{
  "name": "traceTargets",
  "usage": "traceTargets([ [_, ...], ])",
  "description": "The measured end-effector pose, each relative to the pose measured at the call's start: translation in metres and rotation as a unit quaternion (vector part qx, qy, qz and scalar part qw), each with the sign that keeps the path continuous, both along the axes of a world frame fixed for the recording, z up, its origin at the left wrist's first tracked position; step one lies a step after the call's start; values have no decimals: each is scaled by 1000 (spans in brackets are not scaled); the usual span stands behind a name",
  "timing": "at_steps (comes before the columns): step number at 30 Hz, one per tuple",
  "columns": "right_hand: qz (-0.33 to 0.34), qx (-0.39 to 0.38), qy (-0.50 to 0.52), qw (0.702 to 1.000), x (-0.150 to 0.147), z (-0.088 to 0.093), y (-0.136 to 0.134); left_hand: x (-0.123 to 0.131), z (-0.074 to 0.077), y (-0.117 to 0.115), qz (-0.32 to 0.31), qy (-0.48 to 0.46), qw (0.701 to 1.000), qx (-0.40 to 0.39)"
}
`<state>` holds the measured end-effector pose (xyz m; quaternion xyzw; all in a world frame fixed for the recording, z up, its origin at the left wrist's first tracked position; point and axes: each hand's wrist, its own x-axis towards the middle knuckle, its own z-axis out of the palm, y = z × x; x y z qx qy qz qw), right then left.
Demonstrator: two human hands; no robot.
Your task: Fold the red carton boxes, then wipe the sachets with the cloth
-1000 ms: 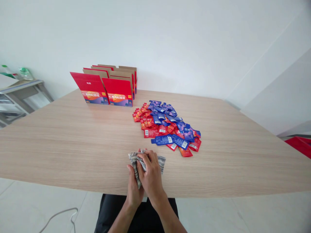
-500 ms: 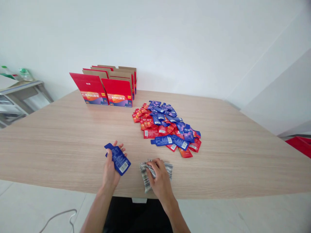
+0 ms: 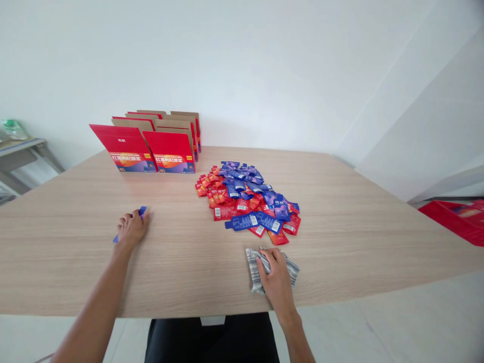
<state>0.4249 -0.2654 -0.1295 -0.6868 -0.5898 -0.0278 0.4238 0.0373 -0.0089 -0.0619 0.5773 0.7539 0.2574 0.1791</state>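
Note:
At the left of the table, my left hand (image 3: 131, 229) is palm down with its fingers curled over a blue sachet (image 3: 142, 210). Only the ends of that sachet show; the hand covers the rest. Near the front edge, my right hand (image 3: 277, 277) grips a bunched grey-and-white striped cloth (image 3: 254, 269) that lies on the tabletop. Beyond the cloth is a loose pile of flat sachets, some blue (image 3: 242, 222) and others red (image 3: 225, 212), overlapping one another.
Several open red cardboard boxes (image 3: 173, 142) stand in rows at the back left of the wooden table (image 3: 340, 212), near the white wall. A red box (image 3: 446, 217) shows beyond the right edge. A grey side stand (image 3: 22, 148) is at far left.
My left hand has moved left and turned palm down, bringing the blue sachet to the tabletop. The cloth under my right hand has shifted right. The view has shifted slightly.

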Motion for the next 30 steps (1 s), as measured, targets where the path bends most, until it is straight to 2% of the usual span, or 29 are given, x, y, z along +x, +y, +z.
traceTargets([
  [3, -23, 0, -7, 1000, 12, -4, -4, -8, -3, 7, -7, 67, 998, -9],
  [7, -41, -1, -18, 999, 23, -10, -8, -15, 1, 15, -18, 115, 993, -10],
  [10, -41, 0, -24, 999, 28, -14, -8, 3, 0, 10, -69, 138, 988, 24],
  [13, -36, 0, -27, 999, 29, -17, -6, 54, -13, -8, -212, 137, 965, 63],
  [16, -29, -2, -32, 999, 29, -17, -4, 123, -36, -29, -393, 122, 907, 92],
  [19, -23, -3, -40, 999, 28, -17, -4, 182, -53, -36, -467, 119, 868, 119],
  [21, -21, -4, -47, 999, 29, -17, -5, 207, -59, -31, -471, 123, 863, 136],
  [23, -19, -4, -52, 998, 29, -17, -6, 219, -60, -20, -459, 129, 866, 149],
  [27, -17, -3, -53, 998, 29, -16, -6, 221, -60, -6, -421, 148, 882, 151],
  [30, -17, -1, -47, 999, 29, -16, -5, 215, -61, -11, -391, 161, 895, 146],
])
